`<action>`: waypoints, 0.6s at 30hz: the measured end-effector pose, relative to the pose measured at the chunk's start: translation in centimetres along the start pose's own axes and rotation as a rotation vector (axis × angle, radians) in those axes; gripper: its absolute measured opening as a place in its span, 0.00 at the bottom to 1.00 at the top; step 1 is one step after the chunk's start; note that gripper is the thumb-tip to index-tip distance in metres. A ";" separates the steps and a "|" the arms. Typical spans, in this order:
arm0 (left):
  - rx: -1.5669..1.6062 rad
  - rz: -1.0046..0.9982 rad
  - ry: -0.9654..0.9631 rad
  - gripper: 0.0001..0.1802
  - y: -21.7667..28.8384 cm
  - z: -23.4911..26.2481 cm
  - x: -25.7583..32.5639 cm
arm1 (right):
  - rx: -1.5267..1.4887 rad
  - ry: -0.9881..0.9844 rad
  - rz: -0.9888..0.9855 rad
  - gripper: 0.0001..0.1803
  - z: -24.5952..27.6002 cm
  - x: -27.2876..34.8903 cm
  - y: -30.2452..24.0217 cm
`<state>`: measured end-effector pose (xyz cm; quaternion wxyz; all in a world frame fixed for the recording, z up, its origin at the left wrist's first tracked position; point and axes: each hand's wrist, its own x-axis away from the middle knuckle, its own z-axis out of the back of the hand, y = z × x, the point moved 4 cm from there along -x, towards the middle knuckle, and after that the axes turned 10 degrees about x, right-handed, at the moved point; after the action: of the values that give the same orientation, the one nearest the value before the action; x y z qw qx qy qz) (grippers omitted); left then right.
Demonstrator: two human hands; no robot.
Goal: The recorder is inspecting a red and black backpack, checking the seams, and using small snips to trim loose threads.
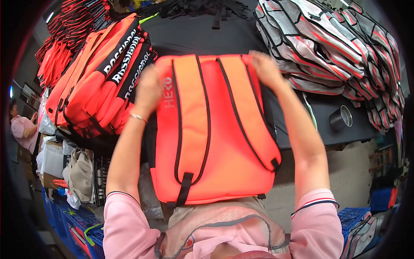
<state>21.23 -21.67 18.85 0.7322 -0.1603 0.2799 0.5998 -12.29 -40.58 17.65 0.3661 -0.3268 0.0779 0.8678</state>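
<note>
A bright red-orange backpack (233,172) lies back panel up, its lower end toward my body. Two orange shoulder straps (189,99) with black edging run down it. At its upper left side my left hand (148,90) is closed on the edge, slightly blurred. My right hand (265,69) pinches the top right corner. The underside of the bag is hidden.
Red backpacks (92,82) stand stacked at the left on the black-covered table (194,36). Grey bag pieces with black and red trim (321,47) pile up at the right, near a metal cup (340,118). Black straps lie at the back. Another person sits far left.
</note>
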 end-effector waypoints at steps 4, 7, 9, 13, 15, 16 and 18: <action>-0.142 -0.038 -0.193 0.24 1.0 -6.2 8.0 | 0.108 -0.224 0.013 0.34 -8.7 10.0 -0.4; 0.005 0.069 -0.204 0.23 1.6 -3.7 9.0 | -0.220 -0.203 -0.154 0.33 -2.6 9.5 -4.2; 0.152 0.097 -0.263 0.21 1.8 -2.9 8.2 | -0.218 -0.061 -0.126 0.32 -0.7 9.3 -5.2; 0.437 -0.226 -0.293 0.16 6.5 -0.8 4.6 | -0.514 -0.141 0.056 0.23 2.3 6.3 -6.4; 0.412 -0.331 -0.068 0.19 7.9 0.3 0.8 | -0.640 -0.021 0.098 0.21 3.1 3.2 -5.1; 0.491 -0.328 -0.011 0.23 8.6 -1.1 -2.6 | -0.157 0.069 0.142 0.16 1.8 2.6 0.0; 0.418 -0.286 0.085 0.27 4.8 -0.8 -3.8 | -0.799 0.062 -0.486 0.19 1.6 -3.3 -4.5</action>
<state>15.92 -23.99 21.04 0.8143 -0.0684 0.4030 0.4121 -8.35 -38.69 21.39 0.4017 -0.4767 -0.3301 0.7088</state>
